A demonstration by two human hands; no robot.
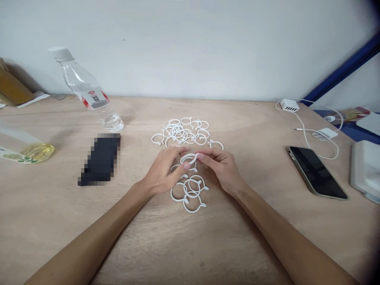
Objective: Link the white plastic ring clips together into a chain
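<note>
Between my two hands is a white plastic ring [190, 159] with a small clasp, tilted above the table. My left hand [166, 168] grips its left side with thumb and fingers. On the other side, my right hand [221, 166] pinches the ring near its clasp. Beyond my fingers lies a loose heap of similar white rings [181, 132], several of them overlapping. Closer to me, a smaller group of white rings [192, 202] rests on the wood, partly under my hands.
On the left stand a clear water bottle [89, 91], a pixelated dark object [102, 160] and a bottle of yellow liquid [37, 153]. To the right are a phone [317, 172], a white charger [289, 105] with cables and a white case [366, 170]. A wall closes off the wooden table's [142, 245] back.
</note>
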